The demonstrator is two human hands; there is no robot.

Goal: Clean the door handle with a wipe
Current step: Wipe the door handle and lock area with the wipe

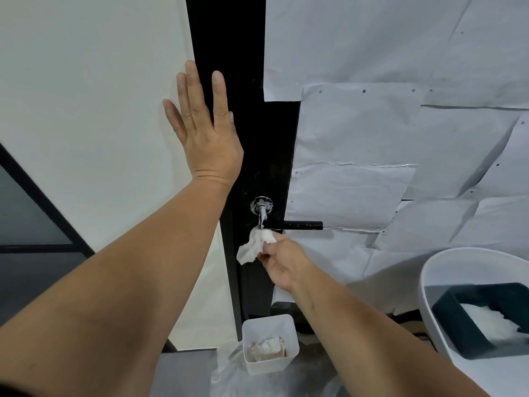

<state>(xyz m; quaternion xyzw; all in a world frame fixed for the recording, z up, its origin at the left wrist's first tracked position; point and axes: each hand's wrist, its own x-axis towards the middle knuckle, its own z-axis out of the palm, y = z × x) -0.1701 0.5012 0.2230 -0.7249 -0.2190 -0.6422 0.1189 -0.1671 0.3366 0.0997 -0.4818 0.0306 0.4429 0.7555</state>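
My left hand (206,130) lies flat against the black door (226,38) above the handle, fingers (219,96) straight and slightly spread, the palm partly over the door's left edge where it meets the white wall (86,96). My right hand (282,263) is just below the door handle (292,225), its fingers pinching a crumpled white wipe (256,245). The wipe's upper end touches the handle at the bend where the silver neck comes down from the round rose (261,204) and turns into the black lever. The lever points right, level, its tip over the white paper sheets (400,138) that cover the surface right of the door.

On the floor (183,373) below the handle stands 1 small white bin (269,365) with crumpled used wipes inside. At the right edge of the view a white round tub (435,267) holds a dark tray (455,319) with white material in it.
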